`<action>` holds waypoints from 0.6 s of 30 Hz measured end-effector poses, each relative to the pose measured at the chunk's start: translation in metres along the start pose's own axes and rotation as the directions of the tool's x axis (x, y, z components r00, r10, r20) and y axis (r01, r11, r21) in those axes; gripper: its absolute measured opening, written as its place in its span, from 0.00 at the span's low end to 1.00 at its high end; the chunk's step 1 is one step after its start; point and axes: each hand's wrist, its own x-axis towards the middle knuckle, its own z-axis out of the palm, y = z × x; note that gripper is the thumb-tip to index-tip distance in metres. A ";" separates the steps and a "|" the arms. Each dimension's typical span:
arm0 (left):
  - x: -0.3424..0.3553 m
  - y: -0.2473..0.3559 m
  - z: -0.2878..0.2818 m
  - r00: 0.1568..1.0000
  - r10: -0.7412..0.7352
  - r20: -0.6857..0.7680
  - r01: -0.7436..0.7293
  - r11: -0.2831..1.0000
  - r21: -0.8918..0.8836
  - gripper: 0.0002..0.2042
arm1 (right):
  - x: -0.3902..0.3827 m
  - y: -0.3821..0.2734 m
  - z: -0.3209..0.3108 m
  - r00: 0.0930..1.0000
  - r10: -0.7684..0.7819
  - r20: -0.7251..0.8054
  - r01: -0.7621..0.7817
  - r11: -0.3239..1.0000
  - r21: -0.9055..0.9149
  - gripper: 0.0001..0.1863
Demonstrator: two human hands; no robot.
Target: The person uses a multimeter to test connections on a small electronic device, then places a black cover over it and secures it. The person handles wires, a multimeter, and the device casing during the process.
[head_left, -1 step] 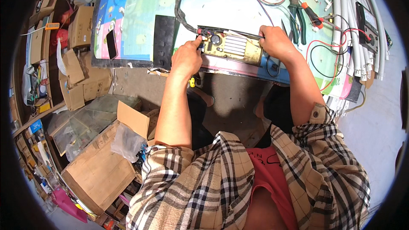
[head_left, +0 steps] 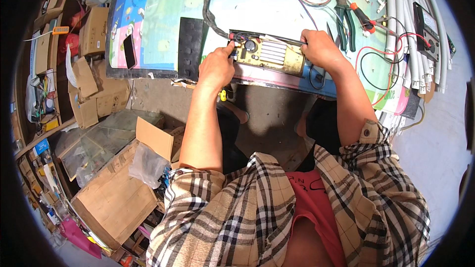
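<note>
A yellowish circuit board (head_left: pixel 252 58) with a row of silvery fins and a round black part lies near the table's front edge. A thick black cable (head_left: pixel 210 7) loops away from its upper left corner. My left hand (head_left: pixel 216 69) grips the left end of the board, with the index finger stretched along the corner where the cable meets it. At the upper right corner sits my right hand (head_left: pixel 322 49), its fingers curled closed. A thin dark rod runs from those fingers along the board's far edge; its kind is unclear. The right fingertips are partly hidden.
Right of the board lie green-handled pliers (head_left: pixel 345 20), a red-and-black hand tool (head_left: pixel 363 19) and a multimeter (head_left: pixel 426 32) with red and black leads. White pipes (head_left: pixel 403 24) line the table's right side. A phone (head_left: pixel 129 51) and black strip (head_left: pixel 190 47) lie left; cardboard boxes (head_left: pixel 116 193) stand below.
</note>
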 end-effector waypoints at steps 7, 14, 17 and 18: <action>-0.004 -0.002 0.009 0.982 0.100 -0.161 -0.090 0.994 0.068 0.19 | 0.001 0.003 0.001 1.000 -0.014 -0.007 0.014 1.000 0.006 0.09; -0.002 0.012 0.007 0.969 -0.028 -0.246 0.019 0.999 -0.039 0.13 | 0.002 0.006 0.002 1.000 -0.022 -0.005 0.022 1.000 -0.003 0.09; 0.004 0.014 0.015 0.968 -0.060 -0.245 0.051 0.998 -0.044 0.13 | 0.000 0.002 0.001 1.000 -0.015 -0.017 0.014 0.999 -0.031 0.09; 0.006 0.016 0.018 0.970 -0.077 -0.231 0.067 0.996 -0.050 0.13 | 0.000 0.002 0.001 1.000 -0.014 -0.015 0.014 0.999 -0.029 0.09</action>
